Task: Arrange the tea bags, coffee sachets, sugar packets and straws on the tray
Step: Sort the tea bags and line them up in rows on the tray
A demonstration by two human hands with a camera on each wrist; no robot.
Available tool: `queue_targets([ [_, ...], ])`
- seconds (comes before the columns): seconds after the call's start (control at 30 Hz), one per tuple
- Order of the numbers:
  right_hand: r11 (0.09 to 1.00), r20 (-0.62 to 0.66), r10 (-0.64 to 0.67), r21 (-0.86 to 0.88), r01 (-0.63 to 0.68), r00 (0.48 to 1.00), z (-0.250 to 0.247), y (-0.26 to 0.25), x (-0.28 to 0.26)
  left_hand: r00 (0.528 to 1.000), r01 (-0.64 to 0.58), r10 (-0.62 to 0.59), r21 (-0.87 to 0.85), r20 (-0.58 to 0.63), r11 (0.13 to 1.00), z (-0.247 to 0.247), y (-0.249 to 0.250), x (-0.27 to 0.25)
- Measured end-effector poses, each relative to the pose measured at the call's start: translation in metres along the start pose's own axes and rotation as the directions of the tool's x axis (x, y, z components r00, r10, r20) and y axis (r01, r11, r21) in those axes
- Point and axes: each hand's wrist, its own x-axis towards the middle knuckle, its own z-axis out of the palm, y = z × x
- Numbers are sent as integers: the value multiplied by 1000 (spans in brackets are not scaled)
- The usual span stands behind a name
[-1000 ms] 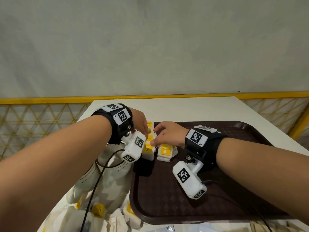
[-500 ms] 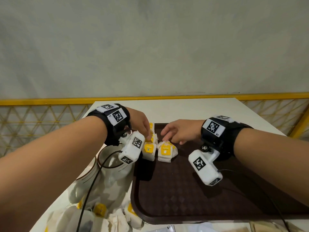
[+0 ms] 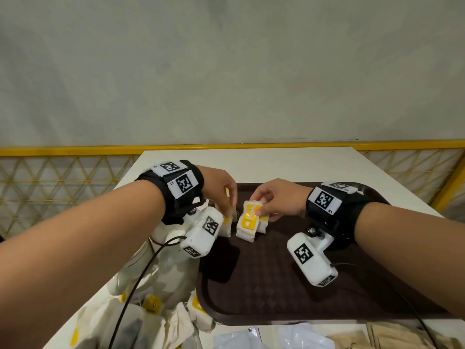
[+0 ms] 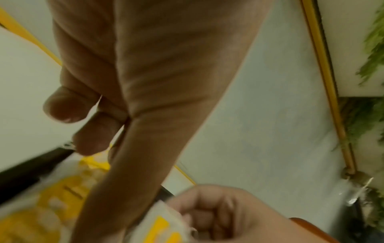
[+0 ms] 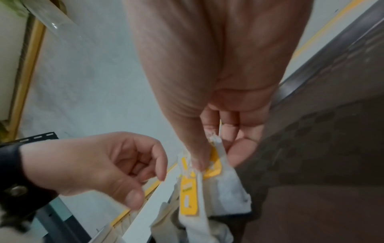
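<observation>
At the bottom left of the head view, nearest the camera, a loose heap of tea bags (image 3: pixel 151 308) lies on the white table (image 3: pixel 276 162), soft white paper pouches with yellow card tags, crumpled against one another. Along the bottom edge lie clear plastic wrappers (image 3: pixel 239 338) and, at the bottom right, some brown paper packets (image 3: pixel 392 336); whether these are sugar or coffee cannot be told.

Above them in the frame sits the dark brown tray (image 3: pixel 276 285), stiff plastic with a raised rim and a diamond-patterned floor that should keep light things from sliding.

At the tray's far left corner, mid-frame, a short row of tea bags (image 3: pixel 247 224) stands or leans together. The right hand (image 3: pixel 276 200) pinches the top of one between thumb and fingertips, right at the yellow tag, as the right wrist view shows. The left hand (image 3: pixel 221 190) has its fingers curled down at the bags just beside it; the left wrist view is blurred, and whether it has hold of one cannot be told.

These bags will likely weigh almost nothing, flop and tip over easily, and the paper could tear. The tag or the folded top edge looks the best place to hold, lightly.

Farthest, a yellow railing (image 3: pixel 75 151) runs before a grey wall.
</observation>
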Motion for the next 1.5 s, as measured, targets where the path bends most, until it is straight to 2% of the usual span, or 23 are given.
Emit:
queue_targets([
  [0.07, 998, 6, 14, 62, -14, 1000, 2, -1, -2, 995, -50, 54, -55, 82, 997, 5, 13, -4],
  [0.1, 996, 11, 19, 84, -20, 1000, 4, -1, -3, 993, -77, 80, -28, 86, 997, 10, 20, -5],
  [0.17, 994, 20, 20, 106, -22, 1000, 9, -3, -5, 993, -116, 114, 90, 26, 989, 19, 30, -3],
  [0.23, 992, 15, 27, 127, -28, 1000, 12, -4, -7, 994, -98, 105, 161, -33, 982, 26, 32, -1],
  [0.37, 984, -27, 70, 165, -64, 997, 16, 1, -9, 995, -59, 67, 104, -73, 993, 34, 25, -2],
  [0.57, 992, -113, 112, 64, -105, 987, 17, 1, -11, 990, -110, 116, 78, -81, 991, 36, 21, -13],
  [0.73, 992, -111, 111, 64, -105, 988, 17, -3, -14, 994, -105, 105, 7, -36, 994, 40, 20, -19],
  [0.87, 993, -119, 114, 22, -112, 986, 20, -5, -16, 989, -96, 106, 95, -100, 991, 42, 24, -20],
  [1.0, 995, -134, 100, -11, -102, 986, 18, -7, -21, 992, -62, 68, 60, -107, 996, 31, 17, -27],
  [1.1, 997, -98, 73, -18, -75, 993, 17, -11, -28, 991, -17, 18, 9, -129, 1000, 20, 7, -34],
  [1.3, 1000, 94, 10, -24, -7, 996, 38, -28, -32, 991, 89, -82, 64, -105, 994, 20, -4, -31],
  [1.5, 999, 58, -24, 44, 21, 998, 66, -38, -20, 996, 63, -62, 14, -57, 998, 25, -8, -20],
])
